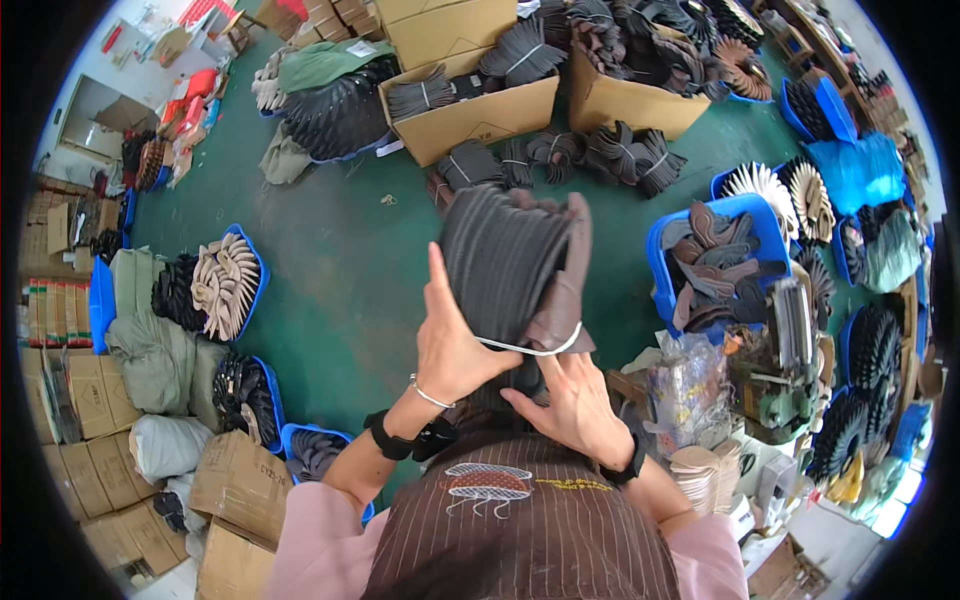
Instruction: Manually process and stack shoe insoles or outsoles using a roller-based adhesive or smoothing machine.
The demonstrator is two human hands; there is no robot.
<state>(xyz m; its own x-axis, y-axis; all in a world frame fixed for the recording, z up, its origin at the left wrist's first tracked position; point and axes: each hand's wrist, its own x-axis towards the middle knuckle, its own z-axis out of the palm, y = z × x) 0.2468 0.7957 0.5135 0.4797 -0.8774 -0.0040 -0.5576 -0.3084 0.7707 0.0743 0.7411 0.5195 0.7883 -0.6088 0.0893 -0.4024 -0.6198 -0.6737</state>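
In front of my body I hold a thick bundle of dark, flat shoe-upper-like pieces (505, 265), stacked closely with their edges showing. A brown piece (573, 275) lies along its right side. Around the near end runs a white elastic band (540, 351). My left hand (455, 345) grips the bundle's left side, index finger pointing up along it and thumb by the band. My right hand (572, 405) is closed at the lower right, fingers on the band and the brown piece; part of those fingers is hidden.
Beyond the bundle stand cardboard boxes (480, 125) of similar bundles, with more tied bundles (555, 150) on the green floor (340, 230). To the right is a blue bin (655, 250) of loose pieces beside a machine (785, 370). Left are pale-piece bins (225, 285) and cartons (240, 480).
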